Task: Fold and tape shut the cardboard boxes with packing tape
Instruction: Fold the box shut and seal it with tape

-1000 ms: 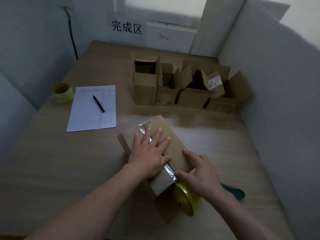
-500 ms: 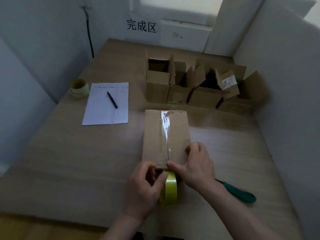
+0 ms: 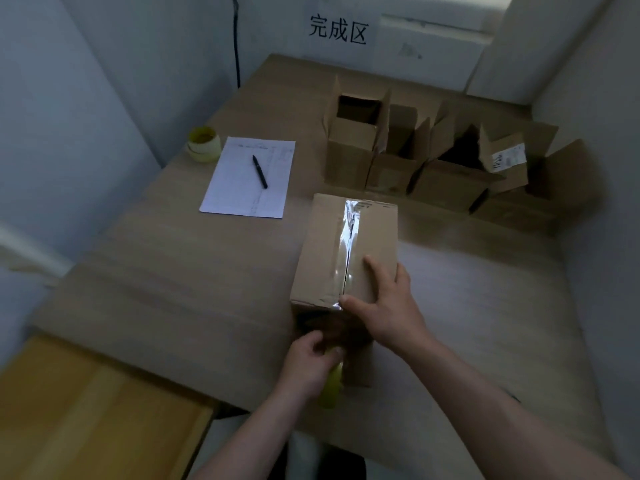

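Box (image 3: 322,258): mid-table, top seam taped. My right hand (image 3: 388,306): fingers flat, thumb pinning the tape at the near edge. My left hand (image 3: 308,365): curled round the tape roll (image 3: 330,388), below. Risk: thumb slips, strip lifts or wrinkles.

You face a cardboard-covered desk (image 3: 180,271) boxed in by pale partition walls (image 3: 86,98) — dim light, a black cable (image 3: 237,46) down the corner, a sign (image 3: 337,30) behind.

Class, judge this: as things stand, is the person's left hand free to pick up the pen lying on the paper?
Probably not at once: the left hand grips the yellow tape roll, though nothing blocks the way to the pen.
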`<state>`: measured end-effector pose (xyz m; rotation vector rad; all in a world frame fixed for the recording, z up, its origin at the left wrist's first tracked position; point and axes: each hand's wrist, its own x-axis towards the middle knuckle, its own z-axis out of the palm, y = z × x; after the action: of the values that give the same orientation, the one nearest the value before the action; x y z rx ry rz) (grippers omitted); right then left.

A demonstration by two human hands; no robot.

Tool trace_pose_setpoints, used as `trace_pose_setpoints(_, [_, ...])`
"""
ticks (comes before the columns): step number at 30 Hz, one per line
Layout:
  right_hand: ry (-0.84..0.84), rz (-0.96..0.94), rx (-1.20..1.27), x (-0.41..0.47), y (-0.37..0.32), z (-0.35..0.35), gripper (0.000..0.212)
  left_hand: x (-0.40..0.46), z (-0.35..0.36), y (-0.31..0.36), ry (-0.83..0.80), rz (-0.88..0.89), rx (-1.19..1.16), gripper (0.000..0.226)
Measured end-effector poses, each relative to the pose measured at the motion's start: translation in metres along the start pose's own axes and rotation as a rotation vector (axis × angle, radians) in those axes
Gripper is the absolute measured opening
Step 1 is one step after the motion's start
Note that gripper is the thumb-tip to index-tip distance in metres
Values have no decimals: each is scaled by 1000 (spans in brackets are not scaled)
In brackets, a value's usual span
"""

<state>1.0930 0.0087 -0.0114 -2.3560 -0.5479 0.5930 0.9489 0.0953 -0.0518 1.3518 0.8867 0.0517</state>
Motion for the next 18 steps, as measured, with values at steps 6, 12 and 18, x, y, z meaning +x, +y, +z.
trace_pose_setpoints(6, [-24,-87,204,-3,19,-17,80,6,0,-12,172,14,160,23])
trace_pose_setpoints(12, [159,85,-426,-50,143,-67,66,20,4,-14,244,3,196,17])
trace_pose_setpoints(18, [-70,149,-762,-83,207,-57,42,22,8,-12,262,35,170,18])
